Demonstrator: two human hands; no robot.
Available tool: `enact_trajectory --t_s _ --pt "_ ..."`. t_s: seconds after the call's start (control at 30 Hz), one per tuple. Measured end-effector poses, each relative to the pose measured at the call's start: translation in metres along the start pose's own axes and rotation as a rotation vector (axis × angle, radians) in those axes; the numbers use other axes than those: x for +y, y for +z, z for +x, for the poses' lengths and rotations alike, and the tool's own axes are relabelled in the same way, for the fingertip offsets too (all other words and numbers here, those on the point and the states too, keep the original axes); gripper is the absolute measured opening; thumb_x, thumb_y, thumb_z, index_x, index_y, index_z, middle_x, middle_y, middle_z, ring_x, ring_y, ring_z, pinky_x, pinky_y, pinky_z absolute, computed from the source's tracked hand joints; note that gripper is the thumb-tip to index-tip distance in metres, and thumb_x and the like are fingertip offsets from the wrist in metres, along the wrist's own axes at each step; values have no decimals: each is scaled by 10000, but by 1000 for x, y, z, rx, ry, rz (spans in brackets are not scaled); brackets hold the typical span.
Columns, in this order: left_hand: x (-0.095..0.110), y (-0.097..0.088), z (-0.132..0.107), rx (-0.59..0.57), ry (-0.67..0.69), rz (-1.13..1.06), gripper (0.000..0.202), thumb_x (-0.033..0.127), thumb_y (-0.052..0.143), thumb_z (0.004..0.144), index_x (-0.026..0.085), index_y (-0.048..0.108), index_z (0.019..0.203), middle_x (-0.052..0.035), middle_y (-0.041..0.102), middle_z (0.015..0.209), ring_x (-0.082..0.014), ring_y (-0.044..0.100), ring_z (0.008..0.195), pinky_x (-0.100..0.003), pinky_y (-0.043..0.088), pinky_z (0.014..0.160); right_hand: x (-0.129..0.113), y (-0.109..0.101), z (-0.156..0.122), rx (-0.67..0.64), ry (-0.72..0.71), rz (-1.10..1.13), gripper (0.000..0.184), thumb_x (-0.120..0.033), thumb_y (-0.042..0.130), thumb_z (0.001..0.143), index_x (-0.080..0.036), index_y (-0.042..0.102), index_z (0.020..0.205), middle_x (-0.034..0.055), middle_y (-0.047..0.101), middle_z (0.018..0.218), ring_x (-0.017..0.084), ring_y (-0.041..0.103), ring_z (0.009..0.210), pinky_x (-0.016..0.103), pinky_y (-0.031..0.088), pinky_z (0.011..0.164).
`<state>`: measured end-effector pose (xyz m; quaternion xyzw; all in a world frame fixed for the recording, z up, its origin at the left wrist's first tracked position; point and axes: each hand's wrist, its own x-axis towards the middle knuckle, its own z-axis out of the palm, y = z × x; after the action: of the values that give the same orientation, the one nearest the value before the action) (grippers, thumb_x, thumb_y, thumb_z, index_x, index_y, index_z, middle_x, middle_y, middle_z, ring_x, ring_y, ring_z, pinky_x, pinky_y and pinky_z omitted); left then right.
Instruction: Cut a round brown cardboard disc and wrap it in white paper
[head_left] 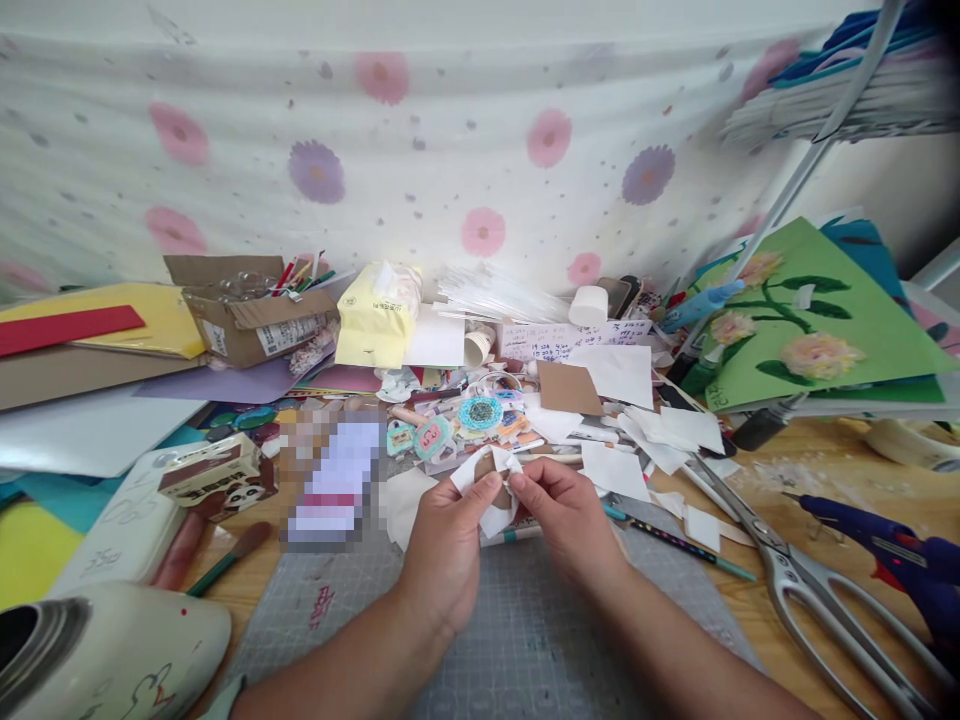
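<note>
Over the grey cutting mat (517, 640), both hands meet at a small piece of white paper (466, 470) with a brown cardboard-like patch in its middle. My left hand (450, 530) pinches its left side between thumb and fingers. At its right edge, my right hand (566, 510) pinches a crumpled bit of the paper with thumb and forefinger. Just beyond the hands lie decorated cut-outs, among them a blue round one (480, 412) and a pink and mint one (431, 437).
Large scissors (780, 565) and a blue glue gun (885, 535) lie at right. An open bottle (150, 640), a panda box (217, 475) and a brush (232, 560) are at left. White paper scraps (615, 470), a cardboard box (262, 320) and a yellow tissue pack (379, 315) stand or lie farther back.
</note>
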<state>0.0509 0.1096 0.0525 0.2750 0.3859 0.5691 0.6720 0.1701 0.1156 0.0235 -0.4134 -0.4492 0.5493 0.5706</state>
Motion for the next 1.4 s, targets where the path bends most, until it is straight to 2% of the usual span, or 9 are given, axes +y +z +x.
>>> enact_trajectory --t_s 0.2,0.37,0.57,0.77,0.97,1.07,1.17,1.27,1.4 --pt "-1 -2 -2 -29 2 60 216 245 738 720 147 734 913 -66 738 845 -184 642 799 -293 468 774 -3 -3 -1 -29 6 19 327 -471 666 794 -174 629 661 -26 566 546 123 493 512 246 419 523" --pt "5 -4 -3 -113 84 263 212 271 685 773 163 738 947 -68 730 896 -221 627 906 -317 449 838 -3 -8 1 23 -54 24 249 -385 730 762 -181 644 648 -35 563 551 115 478 524 233 399 526" --pt "16 -8 -3 -215 109 551 130 260 645 794 195 733 864 -35 687 840 -210 594 879 -294 420 811 -16 -15 2 -54 -128 105 145 -335 700 797 -241 755 892 19 668 913 161 582 794 265 467 695" --pt "21 -7 -4 -273 2 612 107 263 657 764 166 700 776 0 604 690 -141 495 660 -247 369 631 -23 -13 1 -114 -12 200 249 -424 694 768 -191 766 716 31 648 725 148 539 622 254 425 560" --pt "30 -6 -6 -359 -157 398 193 231 660 720 148 602 556 18 512 512 -109 425 529 -238 331 558 -34 -26 -9 -220 -497 -369 240 -270 569 887 -286 753 1040 77 714 970 240 632 927 374 491 807" --pt "32 -8 -5 -370 -269 299 109 208 687 671 145 632 600 17 527 521 -102 430 507 -239 333 546 -45 -33 -14 -330 -732 -649 410 -172 589 849 -277 641 1241 110 706 1067 260 656 931 395 519 794" --pt "32 -9 -4 -356 -322 256 85 203 715 627 146 654 644 5 570 578 -109 465 528 -247 350 567 -49 -34 -16 -366 -824 -748 477 -171 619 824 -271 599 1290 121 712 1062 277 665 902 417 524 773" --pt "34 -9 -3 -363 -287 321 102 230 713 625 146 657 640 9 564 572 -108 453 522 -249 340 557 -43 -31 -14 -277 -686 -584 325 -236 587 865 -270 687 1173 110 705 1043 261 655 885 414 517 771" --pt "37 -8 -5 -395 -203 525 139 258 667 651 155 597 590 32 488 541 -101 384 514 -245 284 525 -31 -24 -7 -43 -209 -69 211 -369 614 859 -220 742 780 35 656 723 158 584 594 296 485 570"
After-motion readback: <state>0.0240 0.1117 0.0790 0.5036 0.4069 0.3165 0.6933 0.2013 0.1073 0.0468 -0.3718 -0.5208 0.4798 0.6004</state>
